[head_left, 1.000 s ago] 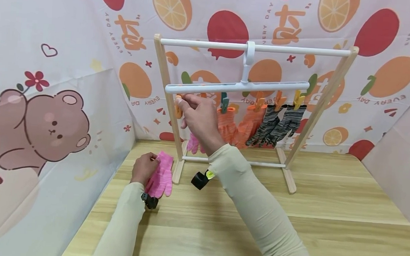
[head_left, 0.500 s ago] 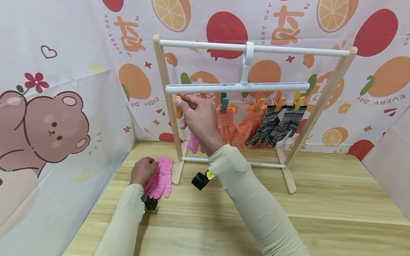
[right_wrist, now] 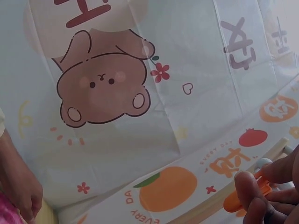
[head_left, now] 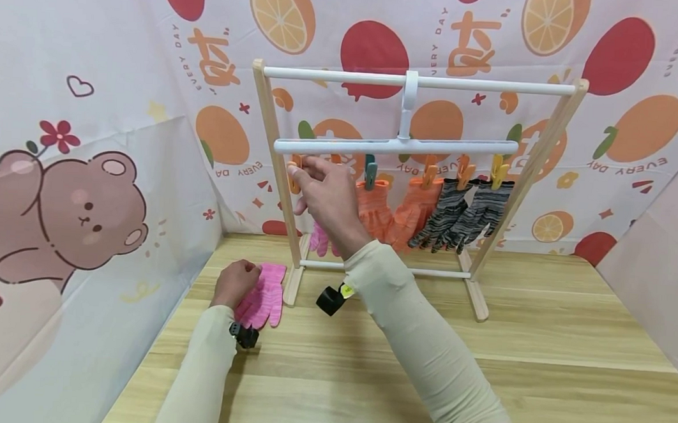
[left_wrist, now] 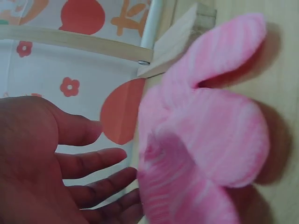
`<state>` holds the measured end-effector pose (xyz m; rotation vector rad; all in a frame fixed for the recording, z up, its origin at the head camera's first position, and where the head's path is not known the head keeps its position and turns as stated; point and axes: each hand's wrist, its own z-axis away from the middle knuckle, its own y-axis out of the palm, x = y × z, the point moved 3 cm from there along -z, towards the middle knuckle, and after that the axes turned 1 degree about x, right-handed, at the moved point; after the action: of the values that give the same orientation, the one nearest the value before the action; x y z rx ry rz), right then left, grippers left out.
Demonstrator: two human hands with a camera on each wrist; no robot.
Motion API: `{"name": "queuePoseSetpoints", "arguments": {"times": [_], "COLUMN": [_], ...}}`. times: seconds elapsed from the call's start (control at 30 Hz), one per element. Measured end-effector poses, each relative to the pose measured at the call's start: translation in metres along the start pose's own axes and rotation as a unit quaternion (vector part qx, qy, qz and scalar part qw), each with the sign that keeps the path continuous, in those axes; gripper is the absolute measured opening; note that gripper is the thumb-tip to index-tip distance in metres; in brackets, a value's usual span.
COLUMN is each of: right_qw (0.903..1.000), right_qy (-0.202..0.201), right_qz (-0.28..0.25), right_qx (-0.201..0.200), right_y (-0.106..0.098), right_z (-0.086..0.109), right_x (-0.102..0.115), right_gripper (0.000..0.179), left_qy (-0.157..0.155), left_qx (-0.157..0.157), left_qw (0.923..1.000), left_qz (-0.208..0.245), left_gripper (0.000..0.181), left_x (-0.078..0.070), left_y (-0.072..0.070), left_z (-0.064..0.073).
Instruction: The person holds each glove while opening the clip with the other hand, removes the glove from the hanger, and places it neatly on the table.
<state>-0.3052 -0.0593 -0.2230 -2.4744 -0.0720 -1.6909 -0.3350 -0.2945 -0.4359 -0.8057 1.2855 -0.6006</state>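
Observation:
My right hand (head_left: 335,197) pinches an orange clothespin (right_wrist: 231,202) between thumb and fingers, under the left end of the white hanger (head_left: 342,148). Behind that hand a pink glove (head_left: 319,240) hangs, mostly hidden. Another pink glove (head_left: 265,297) lies on the table at the left, its cuff away from me. At its left edge is my left hand (head_left: 235,284); the left wrist view shows the fingers spread and relaxed beside the glove, pinching nothing. Orange gloves (head_left: 416,206) and grey-black striped gloves (head_left: 485,206) hang from clothespins further right.
The hanger hooks over the top rail (head_left: 495,86) of a wood-and-white rack, whose feet (head_left: 474,300) stand on the wooden table (head_left: 424,344). A green clothespin (head_left: 370,171) and a yellow clothespin (head_left: 498,171) are on the hanger. Printed cloth (head_left: 162,81) covers the walls behind.
The left hand has let go of the pink glove's cuff, which now lies flatter on the table. The hanger's right end has swung slightly with its gloves. The right hand keeps its pinch.

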Motion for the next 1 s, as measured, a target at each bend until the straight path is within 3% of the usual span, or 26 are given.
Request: {"name": "queuePoseSetpoints", "arguments": {"times": [0.17,0.37,0.6,0.73,1.0], "right_qw": [0.9999,0.9998,0.9997,0.9997,0.9991], "right_qy": [-0.002,-0.010,-0.013,-0.011,-0.025], "right_qz": [-0.014,-0.018,-0.013,-0.001,0.033], "right_qx": [0.006,0.007,0.019,0.020,0.004], "right_y": [0.001,-0.001,-0.004,-0.004,-0.007], "right_z": [-0.001,-0.001,-0.003,-0.003,-0.001], "right_x": [-0.001,-0.002,0.001,0.005,0.009], "right_gripper": [0.039,0.039,0.038,0.040,0.036], "left_qy": [0.015,0.085,0.185,0.213,0.250], "left_qx": [-0.015,-0.046,-0.091,-0.116,-0.160], "left_qw": [0.9997,0.9939,0.9724,0.9613,0.9457], "left_qz": [0.014,0.053,0.110,0.130,0.132], "left_gripper": [0.045,0.040,0.029,0.031,0.019], "left_x": [-0.014,-0.059,-0.119,-0.151,-0.183], "left_y": [-0.007,-0.021,-0.039,-0.046,-0.044], "left_z": [0.008,0.022,0.051,0.063,0.063]}}
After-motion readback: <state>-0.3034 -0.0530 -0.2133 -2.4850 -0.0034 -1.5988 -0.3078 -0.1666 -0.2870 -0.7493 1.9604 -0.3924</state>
